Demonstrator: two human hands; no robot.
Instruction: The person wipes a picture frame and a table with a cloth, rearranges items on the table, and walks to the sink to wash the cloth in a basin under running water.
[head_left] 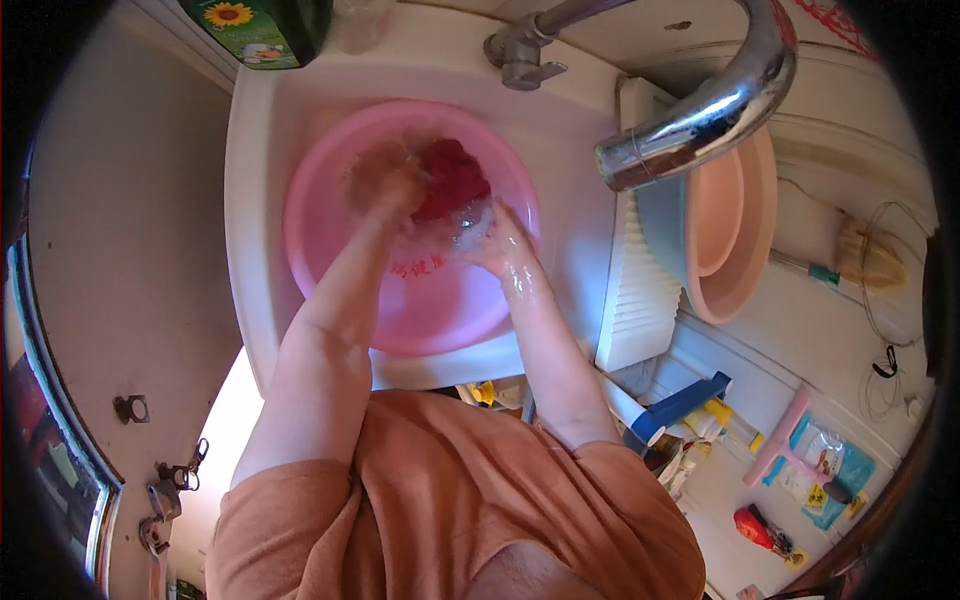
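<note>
A dark red cloth [450, 180] lies bunched in the water of a pink basin [303, 262]. My left hand [402, 188] is at the cloth's left edge, smeared by motion, so its fingers and any grip are unclear. My right hand [498, 240], wet and soapy, is at the cloth's lower right, close to the basin's right wall. Its thumb and fingers are apart, with white suds [472, 225] between them and the cloth. Red printed characters [417, 267] show on the basin's floor.
The basin sits in a white sink [570, 250] with a ribbed washboard [640, 290]. A chrome faucet [690, 130] arches over the right side. Stacked basins [735, 225] stand beyond it. A dark green bottle [262, 35] is at the back left. Cleaning items [825, 465] hang lower right.
</note>
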